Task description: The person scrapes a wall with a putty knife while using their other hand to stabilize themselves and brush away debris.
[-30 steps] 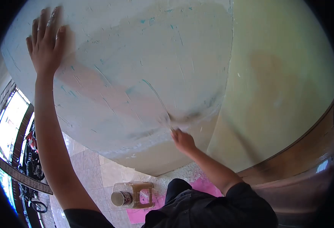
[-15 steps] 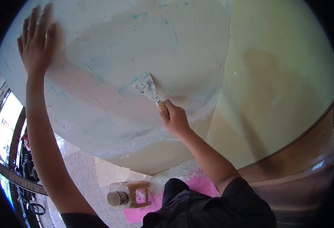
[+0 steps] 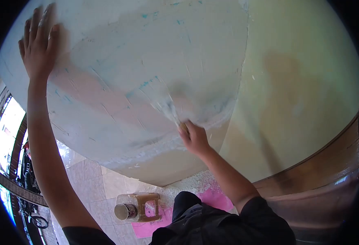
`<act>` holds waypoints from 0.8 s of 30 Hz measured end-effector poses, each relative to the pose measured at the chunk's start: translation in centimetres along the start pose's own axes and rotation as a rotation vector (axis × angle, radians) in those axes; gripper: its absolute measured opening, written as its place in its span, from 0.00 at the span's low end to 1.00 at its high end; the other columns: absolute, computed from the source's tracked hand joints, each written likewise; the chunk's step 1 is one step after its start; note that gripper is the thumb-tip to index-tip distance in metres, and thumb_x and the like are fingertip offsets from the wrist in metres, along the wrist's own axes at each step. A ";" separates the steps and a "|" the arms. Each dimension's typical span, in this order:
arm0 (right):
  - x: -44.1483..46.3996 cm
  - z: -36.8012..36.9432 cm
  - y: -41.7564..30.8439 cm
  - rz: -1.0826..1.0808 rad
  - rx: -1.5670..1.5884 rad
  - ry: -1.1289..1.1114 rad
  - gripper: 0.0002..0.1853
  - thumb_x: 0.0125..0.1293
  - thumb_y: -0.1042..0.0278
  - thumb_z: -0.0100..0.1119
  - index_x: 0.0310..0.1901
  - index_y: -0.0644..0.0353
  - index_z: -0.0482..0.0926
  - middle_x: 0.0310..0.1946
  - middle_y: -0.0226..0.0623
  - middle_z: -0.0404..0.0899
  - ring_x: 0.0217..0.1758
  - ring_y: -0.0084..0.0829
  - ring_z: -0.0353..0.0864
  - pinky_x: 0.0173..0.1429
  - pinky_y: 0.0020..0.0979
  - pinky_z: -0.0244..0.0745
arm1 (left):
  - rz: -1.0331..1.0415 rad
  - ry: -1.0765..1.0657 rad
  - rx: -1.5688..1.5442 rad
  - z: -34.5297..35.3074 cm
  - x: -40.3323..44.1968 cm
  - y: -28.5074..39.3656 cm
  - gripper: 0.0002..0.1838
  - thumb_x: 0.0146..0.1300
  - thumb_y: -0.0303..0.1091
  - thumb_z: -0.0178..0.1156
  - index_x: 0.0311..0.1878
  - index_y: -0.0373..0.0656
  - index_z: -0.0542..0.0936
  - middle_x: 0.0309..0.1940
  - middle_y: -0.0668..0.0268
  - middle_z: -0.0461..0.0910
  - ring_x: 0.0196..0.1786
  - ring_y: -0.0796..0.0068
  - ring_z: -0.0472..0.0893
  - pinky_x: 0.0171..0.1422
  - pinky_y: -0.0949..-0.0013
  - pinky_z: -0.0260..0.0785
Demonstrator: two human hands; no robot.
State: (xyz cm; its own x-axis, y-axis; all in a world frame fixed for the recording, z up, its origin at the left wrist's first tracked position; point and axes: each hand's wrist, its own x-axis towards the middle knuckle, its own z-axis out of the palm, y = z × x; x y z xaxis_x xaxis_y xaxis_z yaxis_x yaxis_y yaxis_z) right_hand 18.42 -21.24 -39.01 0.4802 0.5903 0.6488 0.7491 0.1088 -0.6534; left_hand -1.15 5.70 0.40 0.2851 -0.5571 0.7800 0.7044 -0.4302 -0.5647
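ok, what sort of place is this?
Probably an interior under renovation: the pale wall is patchy, with scratches and turquoise flecks, whitish debris litters the tiled floor below it, and the right hand holds a blurred scraper-like tool.

Scraper before wall, can on stool beneath, leftward.

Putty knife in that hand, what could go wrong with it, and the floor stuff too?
The putty knife in the right hand might dig into the wall if its edge tips. The white crumbs on the floor might be slippery underfoot. The can at the stool might spill if bumped.
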 end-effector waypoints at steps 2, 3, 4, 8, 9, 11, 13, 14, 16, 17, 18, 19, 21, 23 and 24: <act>4.5 -1.1 -4.3 -0.016 0.063 0.023 0.15 0.71 0.54 0.51 0.39 0.59 0.73 0.19 0.43 0.74 0.23 0.48 0.77 0.29 0.43 0.70 | 0.009 0.010 -0.029 -0.1 0.2 0.1 0.28 0.71 0.64 0.36 0.72 0.75 0.63 0.75 0.76 0.58 0.77 0.65 0.55 0.80 0.48 0.40; 5.2 -0.7 -4.4 -0.006 0.065 0.031 0.15 0.71 0.54 0.51 0.39 0.59 0.73 0.19 0.43 0.74 0.23 0.48 0.77 0.29 0.43 0.70 | 0.002 0.002 -0.011 -0.2 0.2 0.3 0.28 0.71 0.64 0.36 0.72 0.75 0.63 0.75 0.76 0.59 0.77 0.65 0.56 0.79 0.49 0.42; 5.6 -0.3 -4.4 0.058 -0.004 0.015 0.16 0.71 0.53 0.51 0.40 0.60 0.73 0.20 0.43 0.75 0.25 0.49 0.78 0.29 0.43 0.71 | 0.006 0.002 -0.023 0.1 0.2 0.2 0.28 0.71 0.64 0.36 0.72 0.75 0.63 0.75 0.76 0.59 0.77 0.65 0.56 0.79 0.49 0.42; -0.5 2.2 3.2 0.235 -0.223 -0.104 0.16 0.72 0.50 0.48 0.41 0.56 0.73 0.23 0.42 0.80 0.27 0.49 0.81 0.33 0.49 0.74 | 0.018 0.033 0.009 0.2 0.2 0.3 0.29 0.70 0.64 0.35 0.72 0.74 0.63 0.75 0.77 0.59 0.77 0.65 0.56 0.79 0.50 0.44; -4.2 2.5 6.3 0.288 -0.270 -0.157 0.16 0.72 0.50 0.48 0.42 0.56 0.73 0.23 0.43 0.80 0.28 0.50 0.81 0.34 0.50 0.74 | 0.013 0.039 0.004 0.1 0.2 0.3 0.29 0.70 0.65 0.35 0.72 0.74 0.63 0.75 0.77 0.58 0.77 0.66 0.56 0.79 0.50 0.43; -12.4 2.0 10.9 0.401 -0.229 -0.188 0.17 0.72 0.49 0.47 0.42 0.55 0.73 0.24 0.45 0.80 0.29 0.52 0.81 0.36 0.52 0.74 | 0.003 0.039 0.015 0.0 0.2 0.4 0.29 0.70 0.65 0.35 0.72 0.74 0.63 0.75 0.77 0.58 0.77 0.66 0.55 0.79 0.49 0.43; -19.3 0.3 14.1 0.424 -0.171 -0.182 0.19 0.71 0.46 0.48 0.40 0.55 0.74 0.23 0.44 0.78 0.28 0.52 0.80 0.33 0.50 0.73 | -0.010 0.040 0.021 0.1 0.4 0.5 0.29 0.70 0.64 0.35 0.72 0.74 0.63 0.75 0.77 0.58 0.78 0.66 0.55 0.79 0.48 0.43; -20.7 -0.7 14.3 0.494 -0.134 -0.198 0.20 0.71 0.45 0.49 0.39 0.56 0.75 0.23 0.44 0.78 0.28 0.52 0.80 0.32 0.49 0.72 | -0.012 0.024 0.028 -0.1 0.4 0.5 0.29 0.70 0.65 0.34 0.72 0.74 0.63 0.75 0.78 0.58 0.78 0.66 0.55 0.79 0.48 0.43; -18.6 -2.2 13.5 0.474 -0.116 -0.128 0.20 0.70 0.45 0.50 0.39 0.56 0.74 0.22 0.44 0.77 0.27 0.51 0.80 0.31 0.47 0.72 | -0.009 0.006 0.018 -0.3 0.3 0.7 0.29 0.70 0.65 0.34 0.72 0.74 0.63 0.75 0.78 0.58 0.78 0.66 0.55 0.79 0.47 0.43; -16.4 -3.0 12.5 0.447 -0.091 -0.057 0.21 0.70 0.44 0.52 0.38 0.57 0.73 0.21 0.43 0.77 0.27 0.51 0.80 0.30 0.46 0.71 | -0.006 0.008 0.036 -0.3 0.3 0.7 0.29 0.70 0.65 0.34 0.72 0.74 0.62 0.75 0.79 0.58 0.78 0.66 0.55 0.79 0.47 0.44; -13.1 -3.5 11.3 0.347 -0.077 0.030 0.21 0.69 0.45 0.53 0.37 0.58 0.73 0.20 0.43 0.76 0.27 0.51 0.80 0.30 0.46 0.72 | -0.002 0.013 0.056 -0.1 0.5 0.6 0.30 0.70 0.65 0.34 0.73 0.75 0.62 0.75 0.79 0.58 0.78 0.66 0.55 0.78 0.48 0.45; -9.6 -3.8 9.9 0.250 -0.063 0.109 0.21 0.69 0.45 0.54 0.36 0.59 0.72 0.20 0.42 0.76 0.27 0.50 0.80 0.29 0.45 0.72 | 0.017 0.014 0.072 0.2 0.3 0.2 0.31 0.70 0.67 0.33 0.73 0.73 0.62 0.75 0.77 0.58 0.78 0.64 0.55 0.78 0.46 0.45; -4.1 -4.2 7.6 0.174 -0.031 0.151 0.20 0.69 0.48 0.54 0.37 0.60 0.72 0.20 0.44 0.77 0.27 0.50 0.81 0.29 0.45 0.72 | 0.042 0.030 0.047 0.4 0.4 0.2 0.31 0.70 0.67 0.33 0.73 0.73 0.62 0.75 0.76 0.59 0.77 0.63 0.56 0.77 0.45 0.45; -1.8 -3.0 7.8 0.221 -0.092 0.091 0.19 0.69 0.48 0.54 0.38 0.60 0.72 0.20 0.44 0.77 0.28 0.51 0.81 0.30 0.46 0.72 | 0.065 0.051 0.016 0.5 0.2 -0.1 0.31 0.70 0.66 0.32 0.73 0.71 0.62 0.75 0.73 0.59 0.77 0.61 0.57 0.77 0.43 0.46; -1.4 -2.7 7.9 0.257 -0.160 0.052 0.19 0.69 0.48 0.53 0.39 0.60 0.72 0.20 0.45 0.77 0.28 0.51 0.81 0.30 0.47 0.73 | 0.070 0.049 0.015 0.3 0.2 0.0 0.31 0.70 0.66 0.32 0.73 0.71 0.62 0.75 0.73 0.59 0.77 0.61 0.57 0.77 0.43 0.46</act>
State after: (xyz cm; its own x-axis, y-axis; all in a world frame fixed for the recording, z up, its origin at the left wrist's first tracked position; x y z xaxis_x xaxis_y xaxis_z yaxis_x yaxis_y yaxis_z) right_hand 24.93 -23.36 -43.98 0.6827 0.5400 0.4922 0.6606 -0.1683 -0.7316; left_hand -0.90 5.78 0.62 0.3014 -0.6198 0.7245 0.6935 -0.3790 -0.6127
